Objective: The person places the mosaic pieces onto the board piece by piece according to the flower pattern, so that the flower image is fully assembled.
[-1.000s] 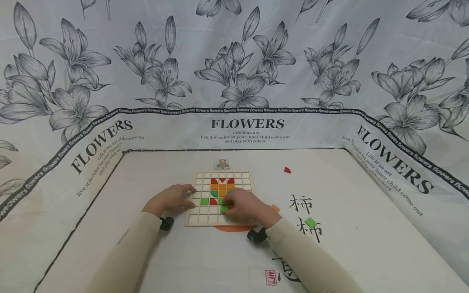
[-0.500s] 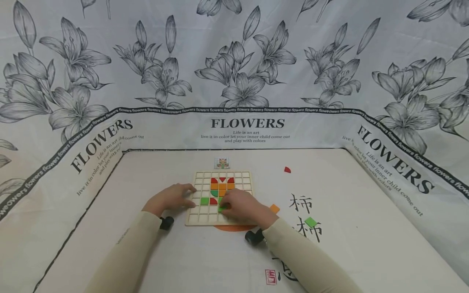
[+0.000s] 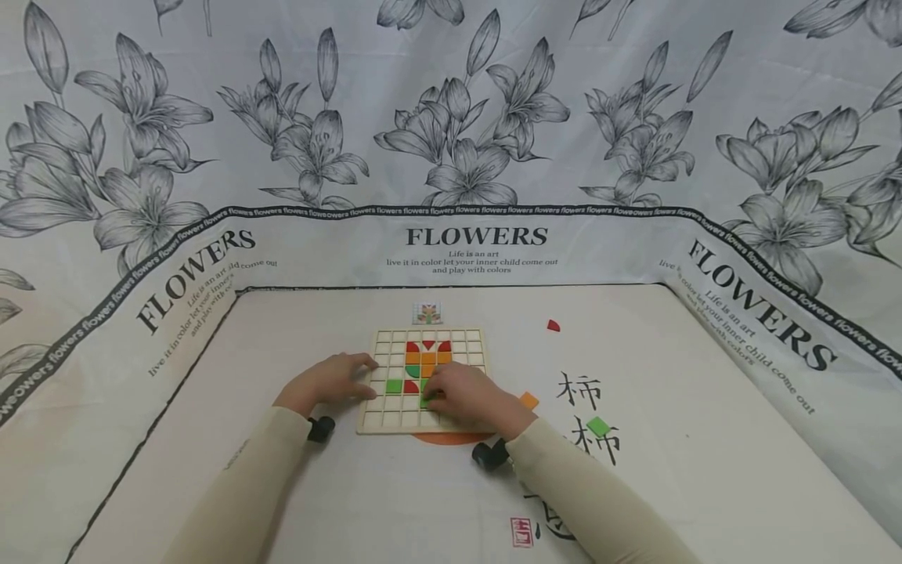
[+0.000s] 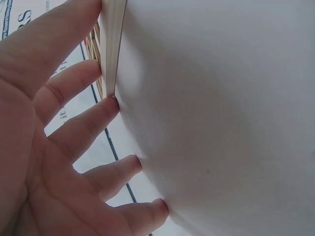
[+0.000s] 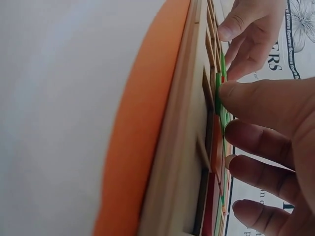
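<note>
A pale wooden grid board (image 3: 373, 423) lies on the table, bearing red, orange and green tiles. My left hand (image 3: 334, 381) rests at its left side, thumb and fingers spread, fingertips against the edge in the left wrist view. Over the board's lower middle, my right hand (image 3: 465, 395) presses with its thumb on a green square tile (image 5: 218, 93). The other fingers of that hand extend low over the tiles and hide the board's right part in the head view. A second green tile (image 3: 394, 386) and a red quarter-round tile (image 3: 411, 386) sit to the left.
Behind the board lies a small picture card (image 3: 426, 314). Loose on the right are a red quarter-round piece (image 3: 553, 326), an orange tile (image 3: 528, 400) and a green tile (image 3: 598, 427). An orange round shape (image 3: 447, 439) shows under the board's front edge. A flower-printed curtain (image 3: 465, 157) encloses the table.
The green tile under my right hand has shifted slightly left and now sits flatter among the grid cells. My right hand moved a little left with it. My left hand stays in place.
</note>
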{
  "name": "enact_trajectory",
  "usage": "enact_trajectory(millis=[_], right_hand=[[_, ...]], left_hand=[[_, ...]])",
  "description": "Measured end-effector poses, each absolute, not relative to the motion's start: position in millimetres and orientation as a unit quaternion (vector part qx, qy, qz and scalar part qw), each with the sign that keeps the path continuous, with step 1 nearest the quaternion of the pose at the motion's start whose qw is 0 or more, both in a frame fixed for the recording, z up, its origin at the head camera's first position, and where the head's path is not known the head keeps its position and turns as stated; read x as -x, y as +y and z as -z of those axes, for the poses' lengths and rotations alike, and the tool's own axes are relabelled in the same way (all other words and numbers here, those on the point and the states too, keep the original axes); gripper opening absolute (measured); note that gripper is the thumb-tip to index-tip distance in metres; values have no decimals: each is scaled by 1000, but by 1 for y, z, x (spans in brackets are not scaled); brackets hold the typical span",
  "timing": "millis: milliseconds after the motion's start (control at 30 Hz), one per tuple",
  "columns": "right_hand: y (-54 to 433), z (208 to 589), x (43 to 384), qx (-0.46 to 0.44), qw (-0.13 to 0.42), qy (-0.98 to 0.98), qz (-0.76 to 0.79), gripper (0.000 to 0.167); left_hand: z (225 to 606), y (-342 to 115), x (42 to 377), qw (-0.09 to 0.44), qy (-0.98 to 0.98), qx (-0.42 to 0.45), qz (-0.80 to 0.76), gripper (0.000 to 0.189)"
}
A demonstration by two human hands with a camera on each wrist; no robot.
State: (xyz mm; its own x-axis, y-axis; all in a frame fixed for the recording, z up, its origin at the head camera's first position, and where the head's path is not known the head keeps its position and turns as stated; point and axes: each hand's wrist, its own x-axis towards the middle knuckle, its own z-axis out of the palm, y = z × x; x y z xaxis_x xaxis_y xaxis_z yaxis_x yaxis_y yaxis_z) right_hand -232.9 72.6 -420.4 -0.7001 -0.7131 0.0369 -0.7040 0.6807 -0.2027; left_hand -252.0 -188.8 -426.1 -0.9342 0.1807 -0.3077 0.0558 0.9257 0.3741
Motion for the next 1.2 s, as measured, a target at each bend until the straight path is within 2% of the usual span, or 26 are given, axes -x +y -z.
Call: enact_trajectory(millis=[300, 833, 1200], right_hand=[[82, 409, 242, 357, 42, 927, 105, 16], [126, 401, 279, 231, 46, 961, 146, 18], [155, 400, 299, 213, 39, 968, 130, 18]], left_hand=[[428, -190, 254, 167, 966, -64, -187, 59], [431, -191, 255, 163, 966, -58, -191, 58], [429, -191, 253, 168, 964, -56, -197, 57]])
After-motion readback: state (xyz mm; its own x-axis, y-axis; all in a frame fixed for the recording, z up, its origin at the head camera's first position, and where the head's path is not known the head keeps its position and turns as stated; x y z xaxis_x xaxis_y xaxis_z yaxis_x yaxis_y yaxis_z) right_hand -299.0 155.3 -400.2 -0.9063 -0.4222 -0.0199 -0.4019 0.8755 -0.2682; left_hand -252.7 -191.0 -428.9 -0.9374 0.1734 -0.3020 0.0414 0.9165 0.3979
